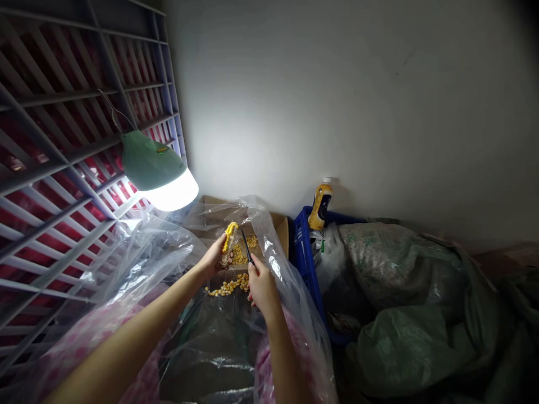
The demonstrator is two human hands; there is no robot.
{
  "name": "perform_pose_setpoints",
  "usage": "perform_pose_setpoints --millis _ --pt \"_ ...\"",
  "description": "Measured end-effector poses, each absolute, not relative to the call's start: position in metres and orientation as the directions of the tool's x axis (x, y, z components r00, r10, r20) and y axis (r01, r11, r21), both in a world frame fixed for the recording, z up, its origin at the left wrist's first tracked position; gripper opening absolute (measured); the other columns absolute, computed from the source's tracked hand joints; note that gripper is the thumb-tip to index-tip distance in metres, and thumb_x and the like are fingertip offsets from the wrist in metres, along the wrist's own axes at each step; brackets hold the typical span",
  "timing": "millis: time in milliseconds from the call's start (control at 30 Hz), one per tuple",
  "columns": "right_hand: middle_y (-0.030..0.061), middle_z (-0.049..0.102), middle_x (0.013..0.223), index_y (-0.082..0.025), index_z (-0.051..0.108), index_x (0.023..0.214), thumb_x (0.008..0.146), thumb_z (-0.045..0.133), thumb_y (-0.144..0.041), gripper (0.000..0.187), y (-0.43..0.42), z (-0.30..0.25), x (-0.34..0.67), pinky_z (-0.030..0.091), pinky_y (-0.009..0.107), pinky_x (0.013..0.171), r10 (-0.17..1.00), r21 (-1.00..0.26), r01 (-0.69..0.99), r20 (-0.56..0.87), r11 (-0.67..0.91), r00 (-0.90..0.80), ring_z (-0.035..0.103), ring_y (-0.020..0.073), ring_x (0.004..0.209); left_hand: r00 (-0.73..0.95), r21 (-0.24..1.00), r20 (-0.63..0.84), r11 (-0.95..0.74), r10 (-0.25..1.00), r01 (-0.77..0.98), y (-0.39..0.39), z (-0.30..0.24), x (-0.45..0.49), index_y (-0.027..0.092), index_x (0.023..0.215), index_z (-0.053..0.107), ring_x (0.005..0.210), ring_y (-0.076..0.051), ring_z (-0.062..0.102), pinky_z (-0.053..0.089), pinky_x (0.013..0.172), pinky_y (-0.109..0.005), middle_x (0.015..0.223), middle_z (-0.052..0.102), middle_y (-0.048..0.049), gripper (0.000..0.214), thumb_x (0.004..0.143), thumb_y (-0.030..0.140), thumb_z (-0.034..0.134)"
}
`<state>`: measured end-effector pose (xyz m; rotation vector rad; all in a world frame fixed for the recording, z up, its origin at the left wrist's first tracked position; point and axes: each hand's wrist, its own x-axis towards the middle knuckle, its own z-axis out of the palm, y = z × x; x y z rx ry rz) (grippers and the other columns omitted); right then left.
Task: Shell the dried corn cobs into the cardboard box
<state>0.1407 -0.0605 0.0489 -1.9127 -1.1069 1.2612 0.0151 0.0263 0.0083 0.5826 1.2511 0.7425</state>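
Nearest: pink patterned cloth lies under both forearms. Clear plastic sheeting runs along both sides of the hands, with darker plastic between.

Left hand: fingers curled, gripping a partly stripped corn cob held tilted, yellow kernels along its upper edge, brownish core exposed below. Right hand: fingertips pinched on a narrow dark tool, possibly small scissors, type unclear. Tool tip just beside the cob; contact cannot be told.

Loose corn kernels lie scattered just below the cob, with a second pile behind it, toward a cardboard box.

Right of the hands: blue plastic crate, then bulging green woven sacks. Far: yellow-labelled plastic bottle upright by the crate's far edge, against a white wall. Left: a metal rack with red behind its slats, and a lit lamp with a green shade hanging from it.
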Motion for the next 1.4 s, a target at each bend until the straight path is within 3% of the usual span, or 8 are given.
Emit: perform_pose_setpoints --millis 433,867,967,1067,1133,1267,1333,1400 --pt "0.0046 0.06 0.074 -0.027 0.044 0.129 0.084 0.038 -0.035 0.046 -0.055 0.043 0.133 0.033 0.023 0.026 0.866 -0.835 0.241 -0.456 -0.496 0.204 0.042 0.0086 0.032 0.264 0.63 -0.665 0.714 0.699 -0.305 0.024 0.018 0.023 0.016 0.067 0.05 0.032 -0.007 0.042 0.026 0.03 -0.017 0.049 0.05 0.0027 0.039 0.079 0.053 0.044" --pt "0.0041 0.058 0.068 -0.025 0.043 0.13 0.084 0.04 -0.039 0.048 -0.057 0.039 0.131 0.035 0.022 0.035 0.868 -0.839 0.231 -0.453 -0.492 0.202 0.041 0.0082 0.035 0.171 0.767 -0.602 0.624 0.78 -0.15 0.02 0.005 0.027 0.017 0.073 0.056 0.039 -0.01 0.047 0.031 0.034 -0.02 0.055 0.054 -0.001 0.045 0.072 0.061 0.047" --pt "-0.0017 0.049 0.057 -0.025 0.04 0.13 0.085 0.039 -0.037 0.047 -0.055 0.044 0.132 0.031 0.019 0.033 0.829 -0.835 0.041 -0.537 -0.548 0.156 0.038 0.0074 0.035 0.13 0.815 -0.571 0.579 0.811 -0.031 0.017 0.0 0.026 0.015 0.074 0.059 0.044 -0.014 0.049 0.035 0.038 -0.024 0.057 0.055 -0.004 0.053 0.069 0.066 0.045" --pt "-0.0062 0.039 0.052 -0.019 0.038 0.128 0.089 0.029 -0.032 0.042 -0.048 0.054 0.139 0.021 0.013 0.031 0.707 -0.653 -0.308 -0.699 -0.691 -0.103 0.028 0.0039 0.032 0.073 0.83 -0.558 0.557 0.827 0.03 0.017 0.002 0.024 0.014 0.074 0.059 0.047 -0.015 0.05 0.038 0.042 -0.026 0.057 0.055 -0.0047 0.055 0.07 0.066 0.042" --pt "-0.0068 0.038 0.052 -0.018 0.037 0.127 0.09 0.027 -0.031 0.041 -0.045 0.057 0.142 0.019 0.012 0.032 0.668 -0.577 -0.368 -0.718 -0.729 -0.195 0.025 0.0031 0.032 0.051 0.837 -0.548 0.545 0.835 0.053 0.015 0.005 0.024 0.014 0.072 0.059 0.046 -0.015 0.049 0.037 0.041 -0.026 0.055 0.054 -0.0042 0.053 0.072 0.064 0.041" --pt "0.0004 0.051 0.061 -0.022 0.038 0.131 0.086 0.034 -0.029 0.046 -0.043 0.046 0.142 0.032 0.019 0.038 0.792 -0.803 0.041 -0.576 -0.595 0.203 0.04 0.0086 0.039 0.158 0.816 -0.577 0.56 0.801 0.142 0.0 0.008 0.032 0.016 0.065 0.06 0.043 -0.016 0.049 0.036 0.038 -0.026 0.051 0.053 -0.0049 0.046 0.072 0.059 0.046" --pt "0.005 0.057 0.07 -0.02 0.04 0.131 0.085 0.035 -0.028 0.048 -0.042 0.039 0.145 0.038 0.022 0.043 0.818 -0.795 0.257 -0.448 -0.55 0.361 0.047 0.0109 0.045 0.271 0.828 -0.559 0.543 0.784 0.139 -0.008 0.006 0.037 0.016 0.064 0.059 0.04 -0.014 0.048 0.035 0.036 -0.024 0.05 0.053 -0.0043 0.043 0.072 0.057 0.05" --pt "0.0037 0.056 0.067 -0.021 0.039 0.132 0.085 0.032 -0.031 0.048 -0.043 0.038 0.15 0.038 0.023 0.042 0.806 -0.791 0.255 -0.439 -0.556 0.396 0.046 0.0108 0.043 0.282 0.805 -0.583 0.589 0.762 0.072 -0.01 0.005 0.037 0.016 0.063 0.057 0.037 -0.013 0.047 0.034 0.034 -0.024 0.047 0.052 -0.0033 0.045 0.075 0.058 0.046"
